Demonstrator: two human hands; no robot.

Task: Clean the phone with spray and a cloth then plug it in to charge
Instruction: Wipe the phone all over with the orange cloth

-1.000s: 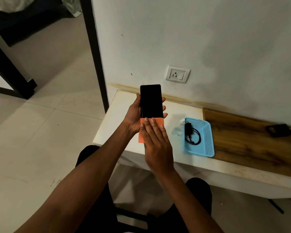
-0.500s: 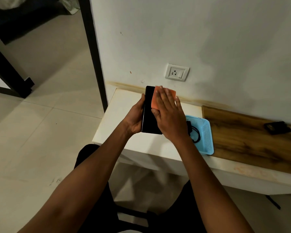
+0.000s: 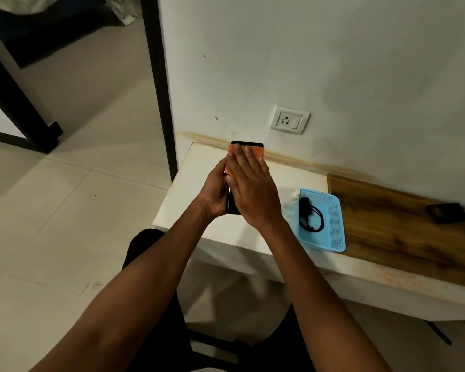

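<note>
My left hand (image 3: 214, 193) grips a black phone (image 3: 247, 143) from behind, holding it upright above the white table (image 3: 183, 200). My right hand (image 3: 250, 187) lies flat with straight fingers over an orange cloth (image 3: 258, 153), pressing it against the phone's screen. Only the phone's top edge and a strip of its lower left side show. A black charger with coiled cable (image 3: 308, 214) lies in a light blue basket (image 3: 333, 226). A small clear spray bottle (image 3: 291, 201) stands by the basket's left side. A white wall socket (image 3: 290, 120) sits above the table.
A wooden board (image 3: 397, 226) covers the table's right part, with a small black object (image 3: 448, 212) on it. A dark door frame (image 3: 159, 84) stands left of the wall. Tiled floor (image 3: 65, 210) lies to the left. My knees are under the table's front edge.
My right hand slid the orange cloth from the phone's lower end up to its top. The phone turned edge-on half a second ago and now faces me again.
</note>
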